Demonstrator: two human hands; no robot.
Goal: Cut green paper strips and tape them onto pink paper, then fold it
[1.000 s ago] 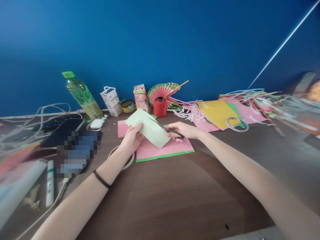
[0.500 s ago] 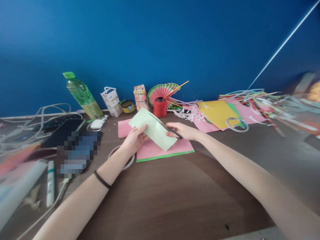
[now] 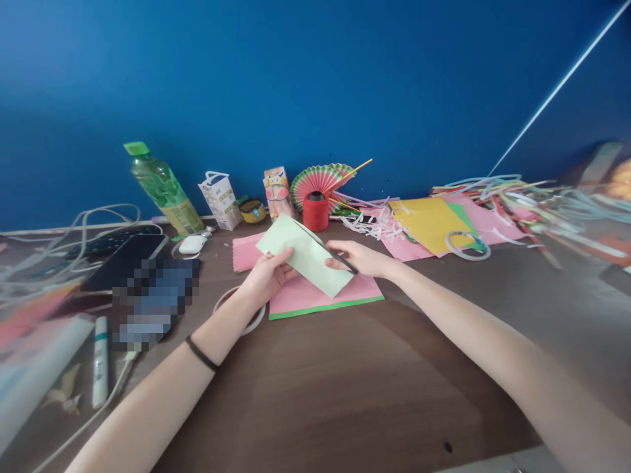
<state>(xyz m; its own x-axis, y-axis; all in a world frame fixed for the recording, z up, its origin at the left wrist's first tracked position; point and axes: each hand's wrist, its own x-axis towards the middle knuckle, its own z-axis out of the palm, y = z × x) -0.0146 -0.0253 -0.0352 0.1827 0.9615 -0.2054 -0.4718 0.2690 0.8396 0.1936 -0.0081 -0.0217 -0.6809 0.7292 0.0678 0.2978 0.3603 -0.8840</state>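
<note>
A pale green sheet of paper (image 3: 308, 257) is held slanted above the table, pinched along its lower left edge by my left hand (image 3: 269, 276). My right hand (image 3: 359, 258) is closed around a pair of dark scissors (image 3: 344, 257) at the paper's right edge. The scissors' blades run along the upper right side of the sheet; part of them is hidden by the paper and fingers. Beneath lies a pink sheet with a green border (image 3: 328, 303). A pleated pink paper (image 3: 244, 253) lies just behind my left hand.
Along the blue wall stand a green bottle (image 3: 165, 190), a white carton (image 3: 221, 202), a red thread spool (image 3: 315, 213) and a folded paper fan (image 3: 315, 180). Tape rolls (image 3: 468, 255), coloured sheets (image 3: 421, 220) and paper scraps lie right. A phone, cables and a marker (image 3: 100, 361) lie left.
The green paper has shifted slightly to the right, and the scissors have moved a little along its edge. Both hands keep their hold.
</note>
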